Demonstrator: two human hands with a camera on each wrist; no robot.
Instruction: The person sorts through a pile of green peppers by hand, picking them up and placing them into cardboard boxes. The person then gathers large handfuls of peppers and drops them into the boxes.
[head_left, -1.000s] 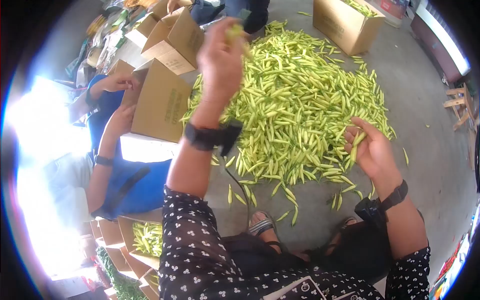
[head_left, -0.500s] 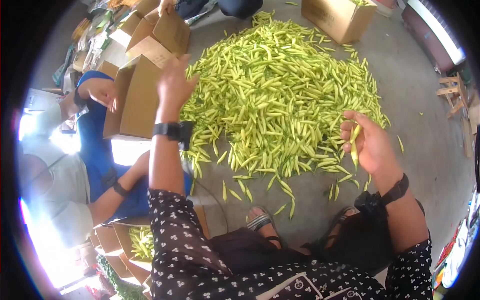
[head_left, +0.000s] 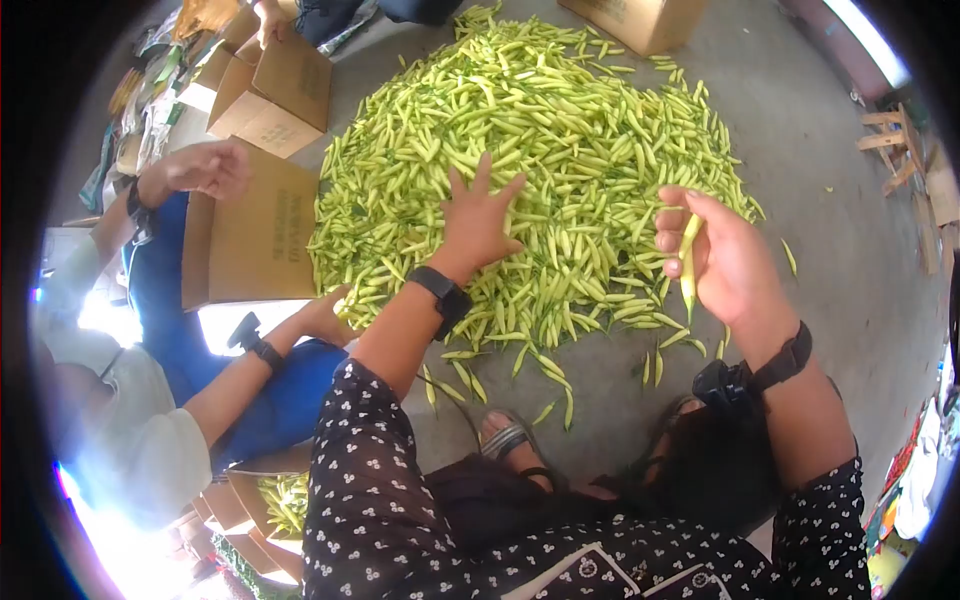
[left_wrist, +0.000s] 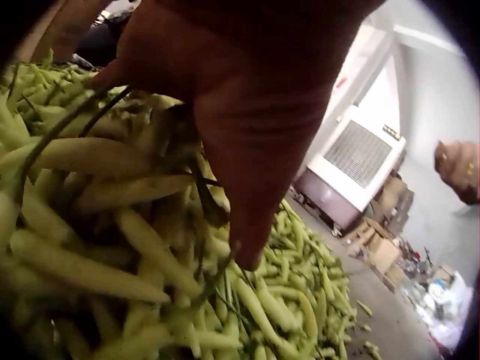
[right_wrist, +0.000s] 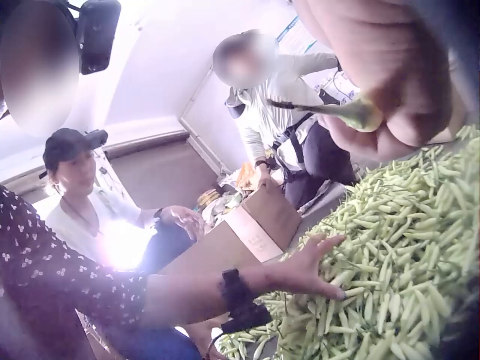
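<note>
A large pile of pale green chili peppers (head_left: 590, 150) covers the floor in front of me. My left hand (head_left: 482, 222) is over the near middle of the pile, fingers spread wide and holding nothing. In the left wrist view its fingertips are right at the peppers (left_wrist: 90, 262). Off the pile's right edge, my right hand (head_left: 735, 262) is turned palm up and holds one chili pepper (head_left: 688, 270) between thumb and curled fingers. The stem end of that chili pepper (right_wrist: 358, 115) sticks out from the fingers in the right wrist view.
A cardboard box (head_left: 262, 225) stands left of the pile, beside a person in blue trousers (head_left: 150, 280). Another open box (head_left: 275, 100) is behind it, and one more (head_left: 645, 22) at the back right. Loose peppers (head_left: 555, 385) lie near my feet.
My left hand, earlier raised at the upper left with peppers in its grip, let them go near the box and came back over the pile with spread fingers. My right hand keeps its pepper.
</note>
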